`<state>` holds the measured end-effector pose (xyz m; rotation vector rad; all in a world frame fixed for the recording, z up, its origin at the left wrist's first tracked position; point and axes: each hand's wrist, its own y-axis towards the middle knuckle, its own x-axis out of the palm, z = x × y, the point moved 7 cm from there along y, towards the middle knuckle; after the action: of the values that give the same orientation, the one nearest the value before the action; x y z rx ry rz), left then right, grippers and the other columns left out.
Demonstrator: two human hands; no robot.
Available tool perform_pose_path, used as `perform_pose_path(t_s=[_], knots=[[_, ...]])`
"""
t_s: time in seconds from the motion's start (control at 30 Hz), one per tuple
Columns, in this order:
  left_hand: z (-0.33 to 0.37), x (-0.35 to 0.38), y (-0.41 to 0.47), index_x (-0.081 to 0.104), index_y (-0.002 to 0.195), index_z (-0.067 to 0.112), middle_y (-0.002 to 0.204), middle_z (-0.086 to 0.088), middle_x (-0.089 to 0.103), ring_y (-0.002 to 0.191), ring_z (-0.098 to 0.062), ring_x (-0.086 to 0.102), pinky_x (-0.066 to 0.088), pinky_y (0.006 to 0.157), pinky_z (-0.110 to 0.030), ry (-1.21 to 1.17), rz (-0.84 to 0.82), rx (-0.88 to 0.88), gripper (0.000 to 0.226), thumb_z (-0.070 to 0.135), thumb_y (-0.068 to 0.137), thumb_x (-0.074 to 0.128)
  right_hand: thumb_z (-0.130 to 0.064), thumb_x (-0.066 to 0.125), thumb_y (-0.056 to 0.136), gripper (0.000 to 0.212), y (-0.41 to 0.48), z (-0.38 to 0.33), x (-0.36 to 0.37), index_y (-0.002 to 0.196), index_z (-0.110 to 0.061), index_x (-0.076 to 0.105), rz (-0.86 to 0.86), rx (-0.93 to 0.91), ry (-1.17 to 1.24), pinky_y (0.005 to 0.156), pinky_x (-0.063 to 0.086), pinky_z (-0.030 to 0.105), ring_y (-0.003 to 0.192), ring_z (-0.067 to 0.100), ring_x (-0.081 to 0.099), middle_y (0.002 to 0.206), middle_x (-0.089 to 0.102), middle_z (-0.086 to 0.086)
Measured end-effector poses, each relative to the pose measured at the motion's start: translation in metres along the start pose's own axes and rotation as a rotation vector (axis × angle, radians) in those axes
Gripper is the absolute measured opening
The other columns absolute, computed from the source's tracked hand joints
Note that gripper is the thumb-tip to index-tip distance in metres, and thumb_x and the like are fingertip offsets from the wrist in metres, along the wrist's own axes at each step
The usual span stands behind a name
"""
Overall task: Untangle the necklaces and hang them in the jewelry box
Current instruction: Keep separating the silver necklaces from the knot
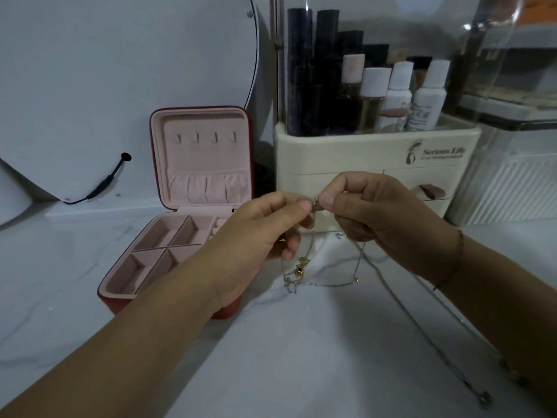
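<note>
Pinching 1 tangle of thin silver and gold chain necklaces (301, 267) with left hand (256, 233) and right hand (382, 218), fingertips almost meeting, loose ends trailing onto the white tabletop (301, 342). Can't tell how many chains. Just left: 1 red jewelry box (155, 161), open, pink-lined, 4 hooks (214, 137) in the lid. Behind: 1 cream plastic organizer (361, 152) with 4 white-capped bottles (375, 82).

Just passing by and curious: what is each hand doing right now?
Left hand: pinching the thin tangled silver and gold necklace chains.
Right hand: pinching the same chains.
</note>
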<state>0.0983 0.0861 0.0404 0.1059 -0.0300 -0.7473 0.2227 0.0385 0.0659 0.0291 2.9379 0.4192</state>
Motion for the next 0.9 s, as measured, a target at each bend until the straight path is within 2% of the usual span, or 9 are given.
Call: perform_pose_path(t_s=[0.13, 0.2, 0.3, 0.43, 0.6, 0.67, 0.8, 0.9], knots=[[0.004, -0.003, -0.002, 0.071, 0.092, 0.011, 0.058, 0.006, 0.057, 0.052, -0.008, 0.042, 0.037, 0.05, -0.016, 0.064, 0.045, 0.022, 0.018, 0.023, 0.09, 0.058, -0.021, 0.062, 0.075, 0.015, 0.0, 0.001, 0.001, 0.075, -0.006, 0.061, 0.024, 0.005, 0.017, 0.042, 0.023, 0.02, 0.04, 0.008, 0.026, 0.043, 0.036, -0.003], [0.007, -0.002, -0.003, 0.07, 0.09, 0.011, 0.05, 0.011, 0.054, 0.048, -0.005, 0.037, 0.034, 0.048, -0.014, 0.084, 0.05, 0.044, 0.019, 0.026, 0.085, 0.06, -0.022, 0.064, 0.073, 0.016, 0.0, 0.0, 0.0, 0.074, -0.005, 0.061, 0.032, 0.002, 0.02, 0.042, 0.022, 0.02, 0.04, 0.007, 0.027, 0.043, 0.036, -0.003], [0.011, -0.002, -0.004, 0.072, 0.094, 0.01, 0.045, 0.014, 0.05, 0.044, -0.001, 0.036, 0.033, 0.047, -0.011, 0.107, 0.081, 0.061, 0.032, 0.031, 0.071, 0.065, -0.022, 0.065, 0.072, 0.02, 0.0, -0.002, 0.0, 0.073, -0.003, 0.06, 0.029, -0.005, 0.015, 0.043, 0.022, 0.022, 0.04, 0.007, 0.028, 0.042, 0.037, -0.004], [0.014, -0.005, -0.003, 0.072, 0.092, 0.011, 0.048, 0.015, 0.05, 0.044, 0.0, 0.04, 0.033, 0.047, -0.011, 0.086, 0.128, 0.084, 0.032, 0.03, 0.066, 0.068, -0.025, 0.066, 0.073, 0.026, 0.0, -0.001, 0.001, 0.074, 0.0, 0.058, 0.031, -0.009, 0.006, 0.042, 0.023, 0.021, 0.041, 0.008, 0.028, 0.043, 0.037, -0.002], [0.017, -0.008, -0.003, 0.065, 0.082, 0.013, 0.045, 0.014, 0.046, 0.041, 0.0, 0.036, 0.031, 0.044, -0.011, 0.044, 0.177, 0.125, 0.005, 0.008, 0.082, 0.066, -0.017, 0.065, 0.079, 0.012, 0.0, -0.002, 0.001, 0.082, -0.005, 0.065, 0.044, -0.01, -0.038, 0.04, 0.023, 0.018, 0.04, 0.006, 0.025, 0.044, 0.033, -0.004], [0.017, -0.01, -0.003, 0.064, 0.08, 0.015, 0.046, 0.014, 0.043, 0.043, -0.001, 0.033, 0.03, 0.043, -0.012, 0.047, 0.193, 0.126, 0.011, 0.005, 0.085, 0.063, -0.01, 0.065, 0.083, 0.005, 0.0, -0.002, 0.0, 0.081, -0.006, 0.067, 0.053, -0.007, -0.065, 0.04, 0.023, 0.017, 0.04, 0.006, 0.024, 0.043, 0.033, -0.005], [0.014, -0.011, -0.002, 0.063, 0.08, 0.015, 0.05, 0.008, 0.04, 0.044, -0.004, 0.031, 0.028, 0.042, -0.013, 0.03, 0.195, 0.097, 0.012, 0.005, 0.086, 0.062, -0.009, 0.065, 0.085, 0.006, -0.001, -0.001, -0.003, 0.081, -0.008, 0.069, 0.091, 0.02, -0.132, 0.041, 0.028, 0.016, 0.04, 0.007, 0.031, 0.045, 0.04, 0.002], [0.013, -0.012, -0.002, 0.064, 0.082, 0.015, 0.056, 0.003, 0.039, 0.046, -0.005, 0.031, 0.028, 0.044, -0.014, 0.004, 0.183, 0.104, 0.012, 0.004, 0.087, 0.061, -0.008, 0.06, 0.089, 0.008, 0.0, 0.001, -0.003, 0.086, -0.01, 0.067, 0.084, 0.047, -0.156, 0.041, 0.029, 0.017, 0.043, 0.011, 0.033, 0.049, 0.053, 0.002]])
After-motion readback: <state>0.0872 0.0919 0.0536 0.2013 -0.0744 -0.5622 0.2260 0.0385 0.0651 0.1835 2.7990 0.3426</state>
